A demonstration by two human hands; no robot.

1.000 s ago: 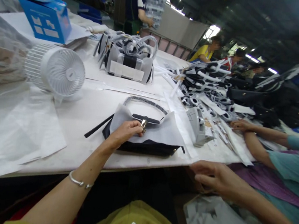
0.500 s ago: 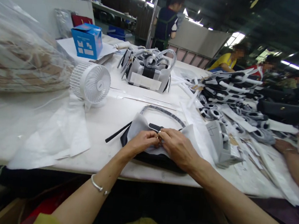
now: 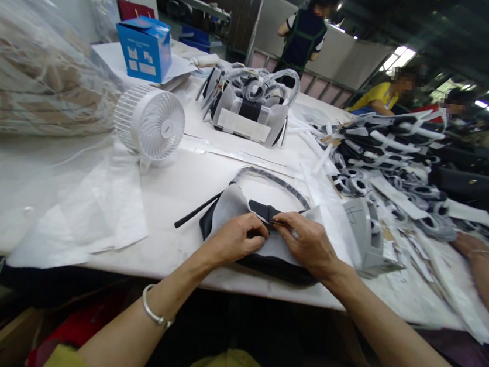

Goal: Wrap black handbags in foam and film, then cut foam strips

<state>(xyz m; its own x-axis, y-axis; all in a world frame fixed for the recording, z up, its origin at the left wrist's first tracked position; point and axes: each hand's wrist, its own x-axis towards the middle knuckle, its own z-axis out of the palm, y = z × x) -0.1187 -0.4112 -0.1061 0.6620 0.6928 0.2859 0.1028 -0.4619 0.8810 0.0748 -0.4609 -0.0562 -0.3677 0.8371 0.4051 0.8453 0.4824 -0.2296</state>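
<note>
Black and partly covered by a grey sheet (image 3: 231,205), a handbag (image 3: 276,268) is laid near the front edge of a white worktable (image 3: 195,189), its wrapped handle (image 3: 276,177) turned toward the far side. Over its middle, the left hand (image 3: 238,239) is curled, thumb set near bent fingers; the right hand (image 3: 308,242) is brought in opposite, fingertips bunched at the end of a black tab (image 3: 261,209). Whether either is fully closed, and on what, cannot be told, the contact being hidden by the fingers. To the left, a white fan (image 3: 160,124) is stood below a blue box (image 3: 145,48); beyond the handbag, wrapped bags (image 3: 246,113) are grouped. At right, a co-worker's hand (image 3: 469,243) is rested beside piled pieces (image 3: 390,141).
</note>
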